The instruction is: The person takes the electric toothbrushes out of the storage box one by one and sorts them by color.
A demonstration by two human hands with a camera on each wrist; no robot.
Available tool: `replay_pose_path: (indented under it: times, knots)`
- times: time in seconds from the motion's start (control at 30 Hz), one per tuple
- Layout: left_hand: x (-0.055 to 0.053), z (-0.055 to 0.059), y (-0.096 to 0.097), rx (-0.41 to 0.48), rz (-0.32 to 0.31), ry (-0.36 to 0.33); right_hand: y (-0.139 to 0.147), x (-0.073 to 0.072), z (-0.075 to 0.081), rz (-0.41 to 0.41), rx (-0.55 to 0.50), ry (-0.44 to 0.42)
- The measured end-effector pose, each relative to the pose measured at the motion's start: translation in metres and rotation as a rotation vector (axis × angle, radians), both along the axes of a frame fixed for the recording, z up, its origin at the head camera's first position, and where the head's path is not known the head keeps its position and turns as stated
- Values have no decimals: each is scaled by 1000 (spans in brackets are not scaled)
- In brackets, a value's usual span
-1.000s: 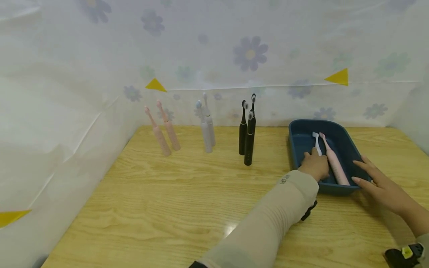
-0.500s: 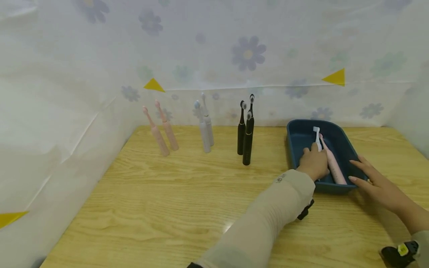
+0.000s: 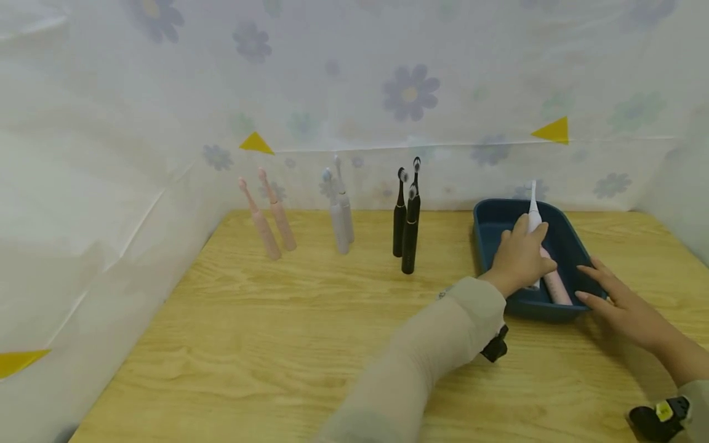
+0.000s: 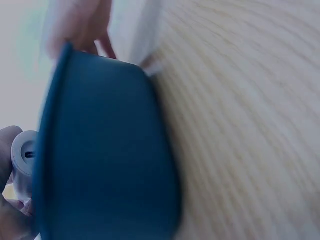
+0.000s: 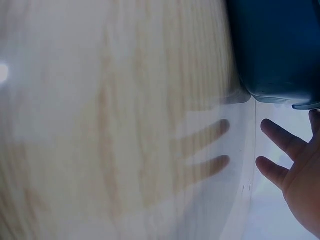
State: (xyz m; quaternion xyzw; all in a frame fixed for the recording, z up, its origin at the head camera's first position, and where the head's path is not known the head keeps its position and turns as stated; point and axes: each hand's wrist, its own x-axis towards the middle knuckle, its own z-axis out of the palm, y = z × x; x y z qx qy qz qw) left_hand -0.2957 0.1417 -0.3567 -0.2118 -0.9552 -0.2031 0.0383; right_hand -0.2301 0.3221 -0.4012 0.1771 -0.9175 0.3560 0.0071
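My left hand holds a white electric toothbrush over the dark blue bin, its head up and above the back rim. The toothbrush's round base shows beside the bin's edge in the left wrist view. A pink electric toothbrush lies inside the bin, partly hidden by that hand. On the bin's right front rim rests my right hand, thumb and fingers extended. In the right wrist view, two of its fingers spread apart below the bin.
Left of the bin, three black electric toothbrushes stand upright on the wooden table. Two pale grey-white ones and two pink ones stand farther left. A flowered sheet hangs behind the table.
My left hand has lifted the white toothbrush from the bin floor and tilted it upright. The pink toothbrush stays in the bin. My right hand keeps its place on the rim.
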Motion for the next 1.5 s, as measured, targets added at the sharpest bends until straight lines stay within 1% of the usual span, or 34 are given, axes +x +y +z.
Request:
replay_pose_path:
  times: [0.1, 0.2, 0.33, 0.5, 0.57, 0.63, 0.8, 0.93, 1.07, 1.17, 1.23, 1.4, 1.5]
  knots:
    - [0, 7, -6, 71, -21, -3, 0, -2, 0, 4, 1, 3]
    - [1, 14, -13, 114, -43, 5, 1, -4, 0, 4, 5, 3]
    - [7, 21, -25, 150, -76, 20, 1, -5, -1, 1, 6, 5]
    - [14, 29, -40, 216, -109, 30, 0, -6, -1, 0, 9, 17]
    - [17, 32, -45, 249, -124, 33, 0, -6, -1, -1, 9, 22]
    - [19, 35, -50, 280, -143, 51, 0, -6, -1, -2, 8, 24]
    - [27, 43, -66, 398, -213, 55, -1, -6, -1, -2, 3, 23]
    - [35, 49, -78, 499, -249, 28, -3, -8, -2, 0, 2, 27]
    - [42, 54, -89, 569, -273, 19, -4, -9, -2, -2, 3, 26]
    - [47, 56, -95, 619, -286, 3, -4, -9, -2, -3, 2, 25]
    - [49, 56, -99, 674, -296, -28, -4, -9, -2, -5, 3, 24]
    - [55, 56, -110, 832, -315, -142, -5, -9, -4, -8, 3, 24]
    - [60, 60, -120, 903, -334, -178, -6, -8, -5, -4, 2, 28]
